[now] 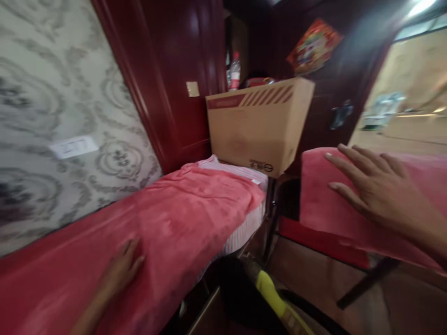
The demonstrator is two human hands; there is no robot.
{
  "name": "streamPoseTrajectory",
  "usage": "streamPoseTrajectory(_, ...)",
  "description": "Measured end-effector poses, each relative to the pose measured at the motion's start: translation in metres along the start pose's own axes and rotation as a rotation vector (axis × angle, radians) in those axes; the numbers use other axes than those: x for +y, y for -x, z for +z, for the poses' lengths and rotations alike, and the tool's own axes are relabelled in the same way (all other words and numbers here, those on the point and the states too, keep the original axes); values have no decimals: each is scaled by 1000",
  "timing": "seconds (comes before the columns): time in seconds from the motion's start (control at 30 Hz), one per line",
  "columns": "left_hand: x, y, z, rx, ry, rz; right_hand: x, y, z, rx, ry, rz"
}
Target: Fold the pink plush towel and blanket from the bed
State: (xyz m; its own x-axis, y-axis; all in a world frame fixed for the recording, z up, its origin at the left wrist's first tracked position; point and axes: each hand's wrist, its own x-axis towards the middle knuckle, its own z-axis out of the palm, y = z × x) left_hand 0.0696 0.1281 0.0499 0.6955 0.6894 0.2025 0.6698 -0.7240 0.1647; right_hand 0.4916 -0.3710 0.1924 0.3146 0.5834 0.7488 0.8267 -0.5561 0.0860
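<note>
My left hand (pixel 122 269) lies on a pink plush cover (pixel 195 209) spread over a long bed or bench by the wall. Its thumb stands apart from the fingers, and it grasps nothing. A striped pale cloth (pixel 240 235) shows under the cover's edge. To the right, my right hand (pixel 380 188) is spread, palm down, over a second pink cloth surface (pixel 321 195). Whether the palm presses on it I cannot tell. Below that surface is a red chair seat (pixel 321 244) with dark legs.
A large cardboard box (pixel 249 130) stands at the bed's far end, a bottle (pixel 235 72) behind it. Patterned wallpaper (pixel 70 102) lines the left, beside a dark red wooden panel (pixel 167 74). A dark door (pixel 359 60) stands at right. Below, a yellow item (pixel 270 291) lies near dark fabric.
</note>
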Motion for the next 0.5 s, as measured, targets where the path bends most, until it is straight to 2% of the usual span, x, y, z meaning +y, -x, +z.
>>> streamPoseTrajectory(0.1, -21, 55, 9, -27, -46, -176, -59, 7, 37, -49, -162, -151)
streamPoseTrajectory(0.2, -24, 88, 22, -81, -113, -279, -115, 17, 98, -178, -344, -221)
streamPoseTrajectory(0.37, -16, 103, 27, -54, -116, -287, -209, 19, 205, -380, -606, -322)
streamPoseTrajectory(0.5, -6, 106, 24, -27, -56, -315, -275, 5, 263, -448, -688, -363)
